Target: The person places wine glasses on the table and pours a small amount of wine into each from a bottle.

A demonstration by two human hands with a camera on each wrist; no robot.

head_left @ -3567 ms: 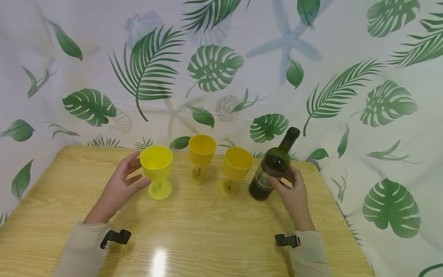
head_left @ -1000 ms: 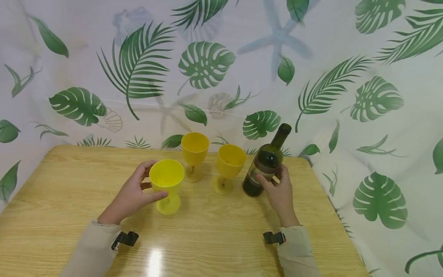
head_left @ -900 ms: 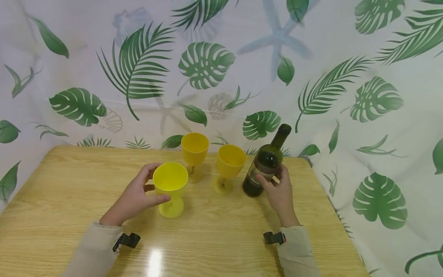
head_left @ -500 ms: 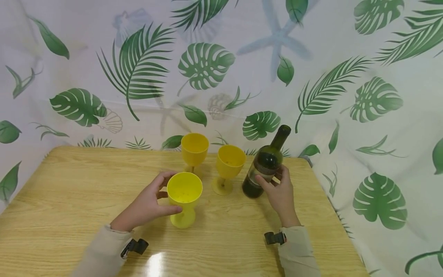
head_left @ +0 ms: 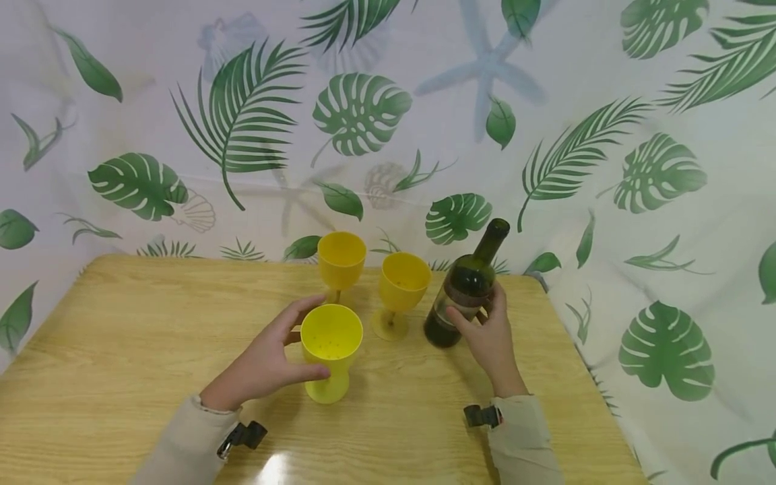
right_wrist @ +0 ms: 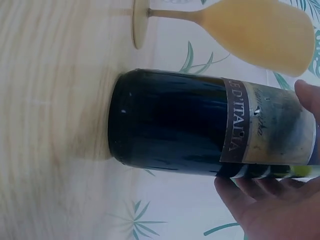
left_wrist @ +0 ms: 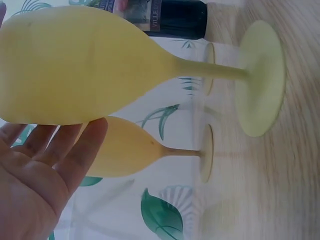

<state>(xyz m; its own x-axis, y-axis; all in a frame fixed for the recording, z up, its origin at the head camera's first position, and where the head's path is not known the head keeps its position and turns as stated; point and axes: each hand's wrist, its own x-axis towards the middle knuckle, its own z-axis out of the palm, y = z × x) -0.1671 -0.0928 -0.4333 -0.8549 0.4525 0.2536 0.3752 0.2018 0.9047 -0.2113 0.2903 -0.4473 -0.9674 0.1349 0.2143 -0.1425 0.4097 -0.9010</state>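
My left hand (head_left: 269,364) holds a bright yellow goblet (head_left: 332,347) by its bowl, thumb on the near side and fingers behind. In the left wrist view the goblet (left_wrist: 90,65) stands upright with its foot at the tabletop; whether it touches cannot be told. Two deeper yellow goblets, one at the back (head_left: 341,263) and one to its right (head_left: 405,283), stand untouched behind it. On the right, my right hand (head_left: 494,340) grips a dark green wine bottle (head_left: 469,283) around its label. In the right wrist view the bottle's base (right_wrist: 125,120) meets the table.
The wooden table (head_left: 151,323) ends at a white cloth backdrop (head_left: 376,54) printed with green leaves. The right goblet stands close beside the bottle. Each wrist wears a black strap with a small camera (head_left: 248,434).
Over the last second my left hand has brought the bright yellow goblet rightward and nearer to me, now in front of the other goblets. The right hand and bottle have stayed in place.
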